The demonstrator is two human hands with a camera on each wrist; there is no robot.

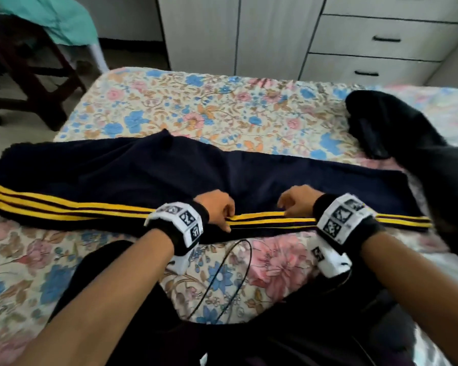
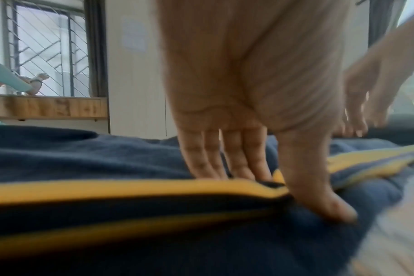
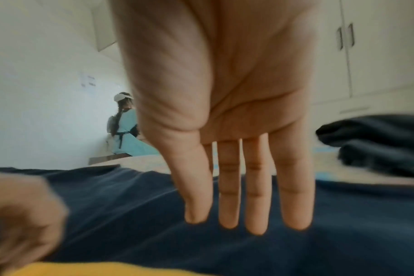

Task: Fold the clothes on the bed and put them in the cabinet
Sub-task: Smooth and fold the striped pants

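Observation:
Navy track pants (image 1: pixel 143 170) with yellow side stripes lie stretched across the floral bed (image 1: pixel 222 107). My left hand (image 1: pixel 222 212) pinches the striped near edge at mid-length. In the left wrist view the thumb (image 2: pixel 319 196) sits in front of the raised stripe of the pants (image 2: pixel 106 158) and the fingers behind it. My right hand (image 1: pixel 294 202) is a little to the right on the same stripe. Its fingers (image 3: pixel 227 205) are straight and spread just above the navy cloth (image 3: pixel 343 233), holding nothing. A second dark garment (image 1: pixel 407 143) lies crumpled at the bed's right side.
White cabinet doors (image 1: pixel 275 35) and drawers (image 1: pixel 381 38) stand beyond the bed's far edge. A dark wooden chair (image 1: pixel 32 75) with teal cloth is at the far left. A thin black cable (image 1: pixel 222 273) loops over the bedspread near me. Another person (image 3: pixel 125 130) in teal sits far off.

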